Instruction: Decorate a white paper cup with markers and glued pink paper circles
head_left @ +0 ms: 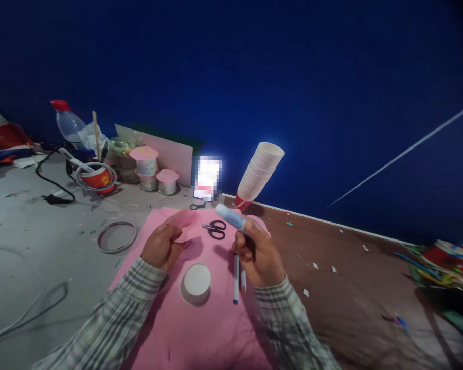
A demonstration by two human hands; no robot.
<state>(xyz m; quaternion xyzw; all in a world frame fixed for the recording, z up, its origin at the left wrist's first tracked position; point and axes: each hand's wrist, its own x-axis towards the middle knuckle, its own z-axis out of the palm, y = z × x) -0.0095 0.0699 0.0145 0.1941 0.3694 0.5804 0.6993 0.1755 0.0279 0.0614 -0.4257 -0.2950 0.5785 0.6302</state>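
My left hand (162,242) pinches a thin piece of pink paper (190,218), which blends with the pink sheet (216,329) beneath. In my right hand (259,251) is a glue stick (230,216), uncapped, its white end pointing up and left. Between my wrists a white paper cup (197,280) sits on the pink sheet. Black-handled scissors (216,229) lie beyond it, between my hands. Two markers (236,280) lie partly hidden under my right hand.
A tilted stack of paper cups (259,172) leans by the blue wall, beside a lit phone (207,177). Pink-topped cups (167,181), a tape ring (117,237) and a red container (97,178) are on the left. Paper scraps (315,266) dot the brown surface.
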